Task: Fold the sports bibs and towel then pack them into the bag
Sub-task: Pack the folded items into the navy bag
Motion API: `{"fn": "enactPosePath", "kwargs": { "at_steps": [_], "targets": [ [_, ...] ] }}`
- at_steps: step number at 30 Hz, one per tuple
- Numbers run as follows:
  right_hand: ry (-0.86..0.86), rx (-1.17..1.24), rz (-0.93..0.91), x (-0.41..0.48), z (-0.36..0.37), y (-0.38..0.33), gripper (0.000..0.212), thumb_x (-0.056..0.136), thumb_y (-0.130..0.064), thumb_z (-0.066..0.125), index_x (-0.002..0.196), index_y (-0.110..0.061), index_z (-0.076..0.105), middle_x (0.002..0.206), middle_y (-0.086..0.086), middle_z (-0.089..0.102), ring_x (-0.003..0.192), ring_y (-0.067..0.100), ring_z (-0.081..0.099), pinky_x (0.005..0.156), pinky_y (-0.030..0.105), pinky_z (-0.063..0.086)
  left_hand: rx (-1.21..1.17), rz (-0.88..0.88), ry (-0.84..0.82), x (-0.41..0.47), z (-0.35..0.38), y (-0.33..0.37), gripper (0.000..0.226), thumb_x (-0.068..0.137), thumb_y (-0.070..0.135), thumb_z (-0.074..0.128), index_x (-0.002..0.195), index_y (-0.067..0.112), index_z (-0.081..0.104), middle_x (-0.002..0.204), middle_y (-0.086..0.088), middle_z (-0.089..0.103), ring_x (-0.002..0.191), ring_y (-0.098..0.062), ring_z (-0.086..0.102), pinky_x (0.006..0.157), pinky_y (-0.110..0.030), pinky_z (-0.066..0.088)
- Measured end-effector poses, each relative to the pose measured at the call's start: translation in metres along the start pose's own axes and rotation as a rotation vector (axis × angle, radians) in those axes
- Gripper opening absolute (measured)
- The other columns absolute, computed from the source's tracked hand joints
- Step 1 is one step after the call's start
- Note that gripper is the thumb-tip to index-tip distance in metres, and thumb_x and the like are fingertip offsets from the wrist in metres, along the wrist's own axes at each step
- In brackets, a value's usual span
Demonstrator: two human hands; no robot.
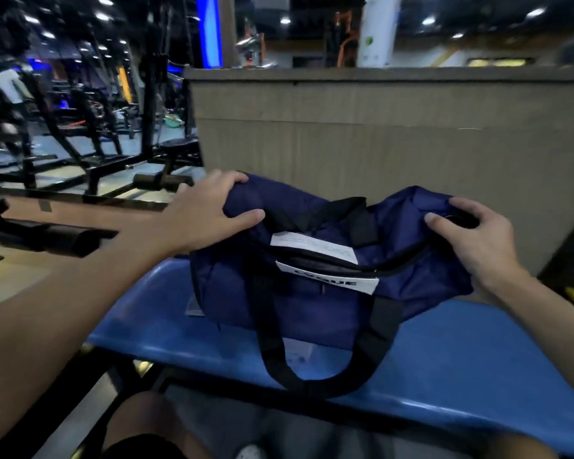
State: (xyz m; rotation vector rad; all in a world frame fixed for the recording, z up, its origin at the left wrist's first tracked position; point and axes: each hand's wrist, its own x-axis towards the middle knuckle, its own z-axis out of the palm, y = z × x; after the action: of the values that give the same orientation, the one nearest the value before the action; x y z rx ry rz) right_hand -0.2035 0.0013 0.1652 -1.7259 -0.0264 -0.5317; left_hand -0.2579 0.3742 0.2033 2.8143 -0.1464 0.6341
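Left hand [206, 210], right hand [471, 236] around bag [295, 309] ends; interior dark.

left hand [206, 210]: grips bag [299, 303] | right hand [478, 241]: grips bag

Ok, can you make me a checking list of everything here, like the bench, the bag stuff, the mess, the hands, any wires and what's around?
Surface: blue padded bench; the bag sits on it.
Job's things: navy bag with black handles and a white label; bibs and towel not seen.
Clutter: a pale flat sheet pokes out from under the bag, too blurred to name.
Grippers: left hand grips the bag's left end, right hand grips its right end, fingers curled on the fabric.
Cables: nothing seen.
Surroundings: black gym machines to the left, a brown wall behind the bench.
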Motion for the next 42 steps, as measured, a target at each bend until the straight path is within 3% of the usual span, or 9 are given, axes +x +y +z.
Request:
{"fn": "enactPosePath", "kwargs": {
  "at_steps": [6, 10, 15, 20, 24, 29, 33, 38, 42],
  "targets": [
    [0.124, -0.082, 0.018, 0.014, -0.111, 0.021, 0.059, 0.078, -0.023, 0.082, 0.131, -0.015, 0.059, 0.111, 0.002, 0.066, 0.099, 0.013, 0.064, 0.083, 0.026, 0.052, -0.057, 0.133, -0.03, 0.033, 0.045, 0.099, 0.092, 0.067, 0.087, 0.031, 0.14, 0.031, 0.04, 0.123, 0.006, 0.048, 0.122, -0.021, 0.049, 0.103, -0.049, 0.036],
    [0.206, -0.155, 0.042, 0.02, -0.18, 0.045, 0.061, 0.077, -0.025, 0.083, 0.132, -0.016, 0.058, 0.11, 0.002, 0.068, 0.099, 0.017, 0.066, 0.092, 0.037, 0.055, -0.113, 0.21, -0.084, 0.054, 0.084, 0.163, 0.095, 0.066, 0.087, 0.029, 0.142, 0.029, 0.038, 0.129, 0.005, 0.047, 0.126, -0.018, 0.046, 0.104, -0.047, 0.032],
    [0.303, -0.245, 0.084, 0.023, -0.255, 0.085, 0.065, 0.076, -0.027, 0.084, 0.133, -0.012, 0.058, 0.113, 0.007, 0.068, 0.099, 0.018, 0.066, 0.09, 0.034, 0.054, -0.136, 0.312, -0.149, 0.077, 0.143, 0.235, 0.077, 0.084, 0.073, 0.045, 0.145, 0.027, 0.035, 0.133, 0.002, 0.046, 0.131, -0.021, 0.043, 0.105, -0.049, 0.03],
    [0.382, -0.359, 0.157, 0.031, -0.303, 0.151, 0.083, 0.056, -0.055, 0.081, 0.128, -0.017, 0.062, 0.118, 0.01, 0.063, 0.108, 0.019, 0.063, 0.099, 0.042, 0.052, -0.051, 0.363, -0.213, 0.09, 0.216, 0.283, 0.085, 0.079, 0.079, 0.041, 0.146, 0.027, 0.033, 0.132, -0.002, 0.045, 0.13, -0.025, 0.043, 0.103, -0.05, 0.034],
    [0.303, -0.458, 0.264, 0.034, -0.305, 0.213, 0.076, 0.069, -0.036, 0.087, 0.133, -0.009, 0.057, 0.127, 0.011, 0.05, 0.121, 0.022, 0.052, 0.11, 0.037, 0.04, 0.069, 0.429, -0.211, 0.097, 0.274, 0.29, 0.108, 0.062, 0.092, 0.026, 0.146, 0.025, 0.035, 0.12, -0.001, 0.046, 0.122, -0.024, 0.046, 0.096, -0.049, 0.037],
    [0.02, -0.488, 0.499, 0.015, -0.279, 0.279, 0.097, 0.072, -0.03, 0.086, 0.151, -0.013, 0.033, 0.15, 0.008, 0.023, 0.139, 0.022, 0.031, 0.105, 0.019, 0.026, 0.217, 0.415, -0.292, 0.098, 0.333, 0.27, 0.119, 0.058, 0.096, 0.024, 0.143, 0.015, 0.044, 0.112, -0.007, 0.051, 0.109, -0.03, 0.052, 0.083, -0.048, 0.039],
    [-0.041, -0.557, 0.488, 0.012, -0.269, 0.296, 0.102, 0.075, -0.029, 0.084, 0.154, -0.015, 0.022, 0.157, 0.007, 0.011, 0.144, 0.022, 0.022, 0.102, 0.016, 0.02, 0.241, 0.35, -0.412, 0.09, 0.36, 0.252, 0.109, 0.067, 0.092, 0.041, 0.149, 0.02, 0.031, 0.122, -0.004, 0.043, 0.122, -0.027, 0.043, 0.093, -0.05, 0.035],
    [-0.074, -0.751, 0.528, 0.013, -0.268, 0.291, 0.102, 0.072, -0.053, 0.08, 0.153, -0.03, 0.023, 0.159, -0.001, 0.003, 0.146, 0.028, 0.012, 0.117, 0.048, 0.021, 0.15, 0.335, -0.429, 0.084, 0.361, 0.245, 0.094, 0.076, 0.087, 0.038, 0.148, 0.027, 0.034, 0.129, 0.001, 0.041, 0.128, -0.023, 0.038, 0.1, -0.05, 0.03],
    [-0.07, -0.941, 0.444, 0.014, -0.258, 0.27, 0.084, 0.073, -0.06, 0.074, 0.144, -0.035, 0.037, 0.159, -0.001, 0.006, 0.144, 0.027, 0.009, 0.114, 0.051, 0.017, 0.014, 0.311, -0.353, 0.081, 0.343, 0.241, 0.07, 0.088, 0.073, 0.043, 0.143, 0.03, 0.042, 0.135, 0.002, 0.046, 0.132, -0.022, 0.038, 0.104, -0.05, 0.028]
  ]
}}
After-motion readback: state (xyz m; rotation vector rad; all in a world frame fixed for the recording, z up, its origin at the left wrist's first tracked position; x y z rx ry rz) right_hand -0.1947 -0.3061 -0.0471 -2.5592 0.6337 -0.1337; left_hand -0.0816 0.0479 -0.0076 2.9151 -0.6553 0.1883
